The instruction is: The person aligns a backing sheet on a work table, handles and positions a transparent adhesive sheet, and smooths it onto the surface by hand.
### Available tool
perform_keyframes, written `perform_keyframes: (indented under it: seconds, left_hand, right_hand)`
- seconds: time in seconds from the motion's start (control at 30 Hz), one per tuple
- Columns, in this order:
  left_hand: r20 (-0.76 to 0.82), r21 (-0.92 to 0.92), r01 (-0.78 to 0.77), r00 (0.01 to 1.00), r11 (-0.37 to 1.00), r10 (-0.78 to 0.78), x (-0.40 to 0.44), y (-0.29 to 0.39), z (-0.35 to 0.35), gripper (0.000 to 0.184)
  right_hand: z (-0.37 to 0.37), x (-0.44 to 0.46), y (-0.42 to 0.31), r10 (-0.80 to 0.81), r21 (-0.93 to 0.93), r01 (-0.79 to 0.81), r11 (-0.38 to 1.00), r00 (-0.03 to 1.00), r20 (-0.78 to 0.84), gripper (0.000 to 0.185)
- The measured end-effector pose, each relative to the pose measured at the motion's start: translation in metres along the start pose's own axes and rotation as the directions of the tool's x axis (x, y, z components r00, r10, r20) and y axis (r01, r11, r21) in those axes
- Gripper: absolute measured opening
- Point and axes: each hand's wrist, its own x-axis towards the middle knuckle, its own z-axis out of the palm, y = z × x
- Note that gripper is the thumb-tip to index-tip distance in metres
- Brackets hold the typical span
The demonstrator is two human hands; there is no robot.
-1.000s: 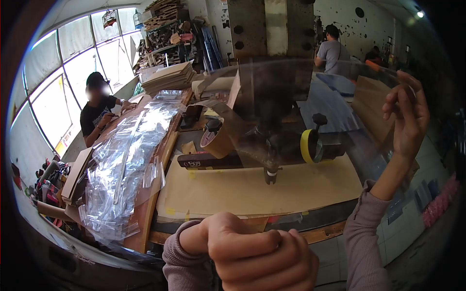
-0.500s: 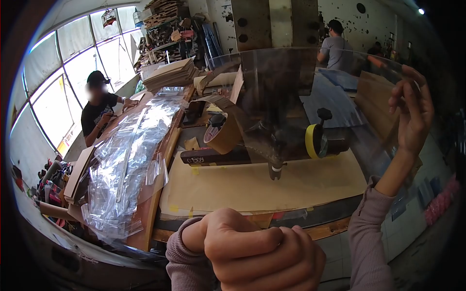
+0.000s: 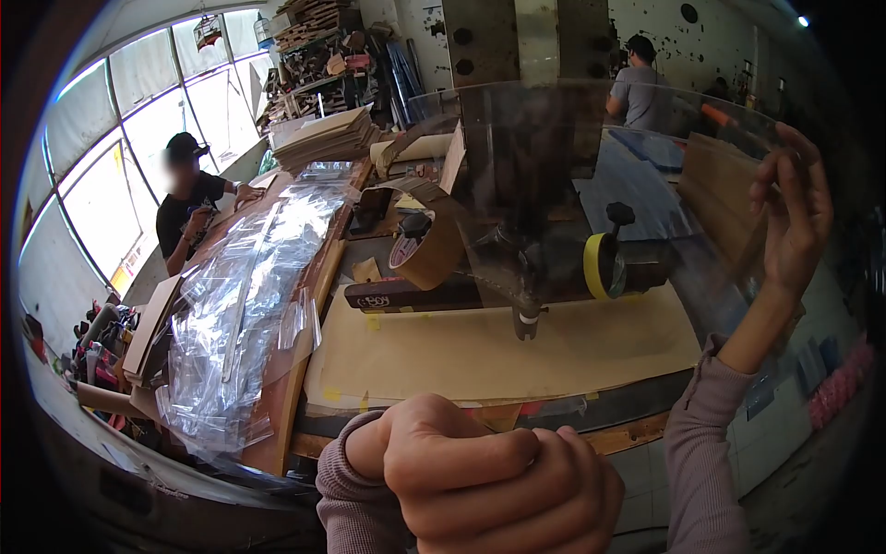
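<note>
My left hand [image 3: 503,475] is closed in a fist at the bottom middle, in front of the machine's near edge. What its fingers hold, if anything, is hidden. On the right, my right hand [image 3: 796,217] is raised with bent fingers pinching the edge of a large clear plastic sheet [image 3: 646,102]. The sheet bows across the view, and the machine shows through it. Behind it is a dark bar [image 3: 415,297] over brown paper [image 3: 498,355]. A roll of brown tape [image 3: 429,254] and a roll of yellow tape [image 3: 595,268] sit at the bar.
To the left, clear plastic bags [image 3: 240,314] cover a wooden table [image 3: 293,415]. A person in a dark shirt [image 3: 189,208] works at its far side. Cardboard sheets [image 3: 323,138] are stacked behind. Another person in grey [image 3: 639,88] stands at the back right.
My right hand has shifted slightly right with the sheet's edge, and the sheet's upper edge sits a little higher. My left hand stays closed. The seated person's hand has lifted slightly.
</note>
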Motion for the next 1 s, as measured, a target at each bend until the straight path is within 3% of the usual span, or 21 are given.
perform_keyframes:
  seconds: [0.17, 0.23, 0.3, 0.37, 0.5, 0.57, 0.67, 0.77, 0.8, 1.0]
  left_hand:
    - [0.024, -0.003, 0.017, 1.0, 1.0, -0.017, 0.001, 0.0, -0.002, 0.014]
    - [0.014, -0.002, -0.173, 0.985, 0.985, 0.174, 0.002, -0.011, -0.003, 0.043]
    - [0.047, -0.015, -0.161, 0.986, 0.987, 0.162, 0.0, -0.018, -0.006, 0.054]
    - [0.125, -0.029, 0.056, 0.991, 0.998, -0.052, -0.006, -0.02, -0.008, 0.042]
    - [-0.093, 0.158, 0.441, 0.897, 0.883, -0.431, -0.027, -0.073, 0.018, 0.022]
    - [-0.123, 0.089, 0.618, 0.785, 0.781, -0.607, -0.036, -0.096, 0.026, 0.014]
    - [0.23, -0.122, 0.881, 0.473, 0.457, -0.851, -0.045, -0.111, 0.023, 0.029]
    - [0.355, -0.421, 0.894, 0.321, 0.157, -0.878, -0.039, -0.104, 0.024, 0.038]
    - [0.336, -0.42, 0.898, 0.287, 0.13, -0.897, -0.037, -0.101, 0.026, 0.035]
    - [0.305, -0.445, 0.885, 0.295, 0.138, -0.905, -0.041, -0.108, 0.019, 0.031]
  right_hand:
    - [0.0, 0.0, 0.001, -0.005, -0.001, 0.005, 1.0, 1.0, 0.0, 0.032]
    - [0.0, 0.0, 0.001, 0.0, -0.007, 0.0, 1.0, 1.0, -0.009, 0.032]
    - [-0.001, 0.0, 0.001, -0.001, -0.004, 0.001, 1.0, 1.0, -0.001, 0.032]
    - [0.0, 0.0, 0.002, 0.0, -0.002, 0.0, 1.0, 1.0, -0.009, 0.031]
    - [-0.004, 0.001, 0.005, 0.021, 0.01, -0.021, 1.0, 0.999, -0.035, 0.032]
    - [-0.012, 0.002, 0.011, 0.027, 0.05, -0.026, 0.998, 0.999, -0.018, 0.032]
    - [-0.014, 0.004, 0.016, 0.042, 0.104, -0.042, 0.994, 0.999, 0.0, 0.033]
    - [-0.014, 0.005, 0.021, 0.056, 0.155, -0.058, 0.986, 0.998, 0.014, 0.032]
    - [-0.015, 0.005, 0.023, 0.06, 0.17, -0.062, 0.983, 0.998, 0.018, 0.032]
    - [-0.02, 0.007, 0.024, 0.077, 0.131, -0.079, 0.988, 0.997, 0.018, 0.031]
